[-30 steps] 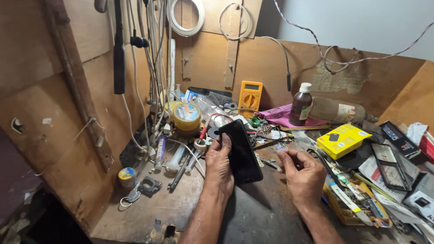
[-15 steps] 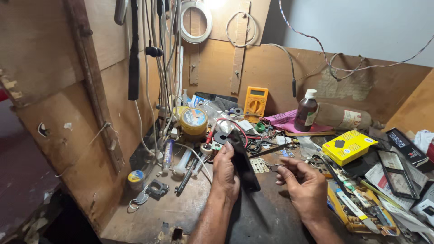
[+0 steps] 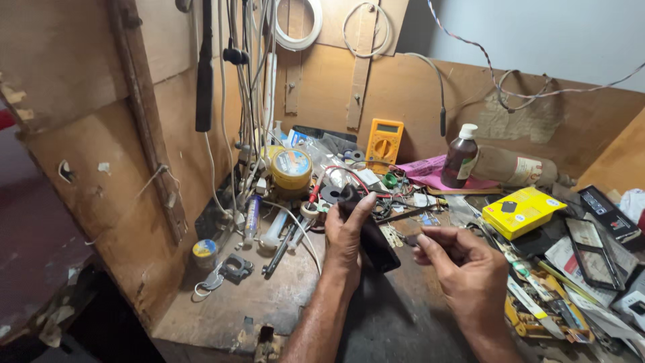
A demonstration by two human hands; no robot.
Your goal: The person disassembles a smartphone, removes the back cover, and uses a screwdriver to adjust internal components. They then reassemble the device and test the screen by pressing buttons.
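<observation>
My left hand (image 3: 346, 235) grips a black phone (image 3: 368, 232) on edge above the cluttered workbench (image 3: 269, 296), tilted away from me; my right hand (image 3: 463, 269) pinches a small dark part (image 3: 411, 239) beside it.

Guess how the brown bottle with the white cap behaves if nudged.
The bottle stands upright, tall and narrow, so it probably tips easily. It looks round, so it would likely roll into the clutter. It looks dark and full: perhaps heavy for its size.

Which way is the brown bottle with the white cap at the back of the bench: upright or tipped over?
Upright. The brown bottle stands on its base with its white cap on top, beside the yellow multimeter.
</observation>
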